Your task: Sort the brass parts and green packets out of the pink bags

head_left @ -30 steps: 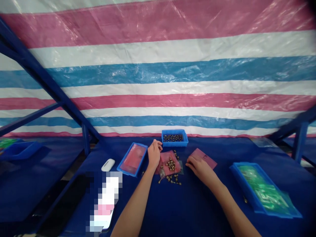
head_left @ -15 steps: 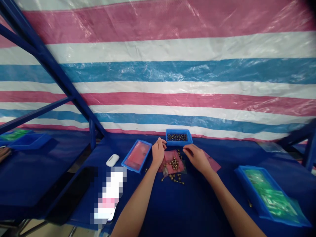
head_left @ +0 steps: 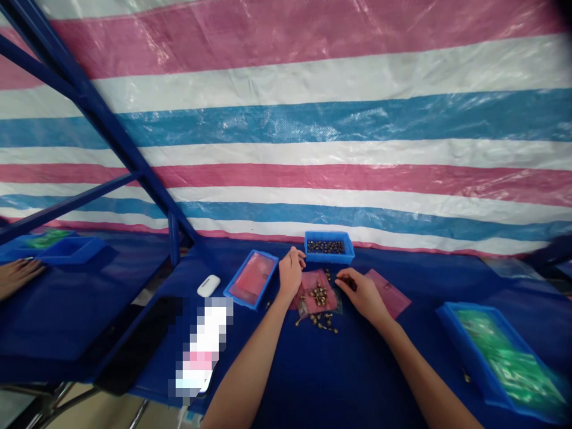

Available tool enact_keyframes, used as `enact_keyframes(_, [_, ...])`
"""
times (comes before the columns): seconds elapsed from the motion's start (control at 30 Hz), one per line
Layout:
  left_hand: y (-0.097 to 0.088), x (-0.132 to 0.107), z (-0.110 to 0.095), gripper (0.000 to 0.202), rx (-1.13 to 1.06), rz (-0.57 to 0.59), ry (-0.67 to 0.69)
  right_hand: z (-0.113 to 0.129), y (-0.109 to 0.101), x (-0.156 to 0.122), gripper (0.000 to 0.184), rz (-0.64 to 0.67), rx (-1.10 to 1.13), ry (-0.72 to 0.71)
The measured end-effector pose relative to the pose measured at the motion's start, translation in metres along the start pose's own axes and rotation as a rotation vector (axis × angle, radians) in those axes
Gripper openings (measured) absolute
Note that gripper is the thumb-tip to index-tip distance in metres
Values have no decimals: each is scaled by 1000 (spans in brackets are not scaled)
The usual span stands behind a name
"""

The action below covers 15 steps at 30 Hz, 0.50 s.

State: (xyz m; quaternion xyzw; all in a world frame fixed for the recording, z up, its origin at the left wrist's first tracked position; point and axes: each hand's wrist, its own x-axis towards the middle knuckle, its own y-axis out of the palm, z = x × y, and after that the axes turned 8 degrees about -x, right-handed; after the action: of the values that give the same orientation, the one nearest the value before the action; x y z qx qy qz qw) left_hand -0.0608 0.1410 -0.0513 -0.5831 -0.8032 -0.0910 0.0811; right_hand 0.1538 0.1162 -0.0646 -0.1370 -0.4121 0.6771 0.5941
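My left hand [head_left: 291, 273] is at the near left corner of a blue bin [head_left: 328, 258] of small dark metal parts [head_left: 326, 246]. Its fingers are curled; whatever they may hold is hidden. My right hand [head_left: 361, 293] hovers just right of a pink plastic bag [head_left: 308, 279], thumb and fingertips brought together in a pinch. Anything in that pinch is too small to make out. On the bag lies a heap of brassy bolt-like parts [head_left: 319, 295], and more loose parts [head_left: 325, 323] are scattered in front of it. Another pink bag [head_left: 393, 296] lies flat beyond my right wrist.
A blue tray of pink bags [head_left: 229, 292] stands left, beside a white case [head_left: 208, 286] and a blurred-out phone [head_left: 203, 345]. Right is a blue bin [head_left: 476, 363] of green bags. Another person's hand [head_left: 20, 277] is at far left. A blue frame post [head_left: 129, 152] slants upward.
The view has shifted slightly, so the table things sit a little to the right. My hands keep nearly the same poses. More of the other person's hand shows at far left.
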Motion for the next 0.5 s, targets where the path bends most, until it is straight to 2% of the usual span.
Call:
enact_keyframes(0.23, [0,0,3,56,16,1,1,-3,-1,-3,26,-17,22,17])
enact_keyframes(0.37, [0,0,4,57,21,-4,6,12,-2,-2,29,-71,-29,-19])
enact_keyframes(0.5, [0,-1,4,56,40,-12,11,34,-15,25,29,-176,-100,-128])
